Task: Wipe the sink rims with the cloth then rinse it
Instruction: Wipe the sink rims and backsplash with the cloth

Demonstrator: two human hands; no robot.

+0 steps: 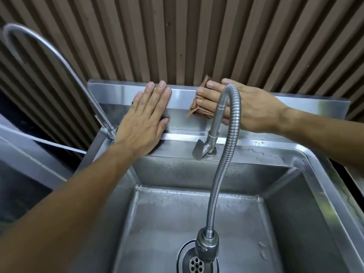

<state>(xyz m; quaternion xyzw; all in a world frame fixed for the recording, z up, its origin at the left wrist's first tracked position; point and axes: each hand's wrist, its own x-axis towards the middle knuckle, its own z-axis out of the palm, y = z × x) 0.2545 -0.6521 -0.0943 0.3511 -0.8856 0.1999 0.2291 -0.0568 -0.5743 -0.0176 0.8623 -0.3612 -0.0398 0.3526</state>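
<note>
While the left hand (144,115) lies flat and released, palm down with fingers spread against the far upstand of the stainless steel sink (307,154), the right hand (242,107) presses a folded brown cloth (199,107) against that same raised back rim, further to the right. Its fingers lie straight over the cloth, pinning it to the metal rather than clenching it, and one corner of the cloth pokes above the rim's top edge. A flexible ribbed steel faucet hose (220,170) arches up in front of the right hand and curves down to its nozzle above the round perforated drain (196,264). A thin curved steel spout (59,58) rises at the far left corner. Brown corrugated wall panelling (197,36) stands behind the sink.
</note>
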